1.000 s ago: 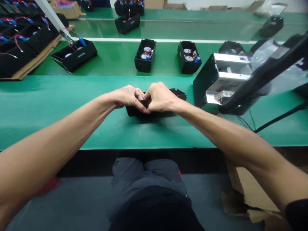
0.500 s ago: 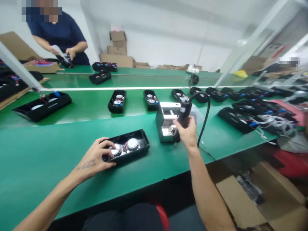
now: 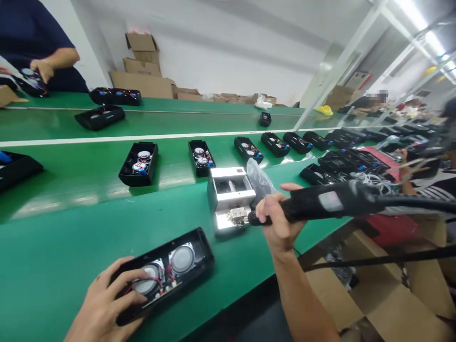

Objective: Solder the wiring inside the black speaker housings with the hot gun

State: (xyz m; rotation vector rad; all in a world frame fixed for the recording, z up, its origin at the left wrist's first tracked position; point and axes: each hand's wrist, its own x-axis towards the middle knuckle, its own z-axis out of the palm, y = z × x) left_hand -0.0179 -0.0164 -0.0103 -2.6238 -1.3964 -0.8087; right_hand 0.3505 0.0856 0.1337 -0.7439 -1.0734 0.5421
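Note:
My left hand grips the near-left end of a black speaker housing, its fingertips reaching in over one of the round drivers. Two drivers with red wires sit in the open housing, which lies tilted across the green bench. In my right hand is a black electric screwdriver, held nearly level with its cord running off to the right. Its front end points left at the pick-up spot of a metal screw feeder; whether the bit touches the feeder I cannot tell.
More speaker housings stand in a row on the green conveyor beyond the bench. A clear plastic bag is behind the feeder. Open cardboard boxes are below at right. A co-worker handles a housing at far left.
The screwdriver has swung from upright to nearly level, its front end now at the feeder. My view has shifted right and closer. My left hand stays on the speaker housing.

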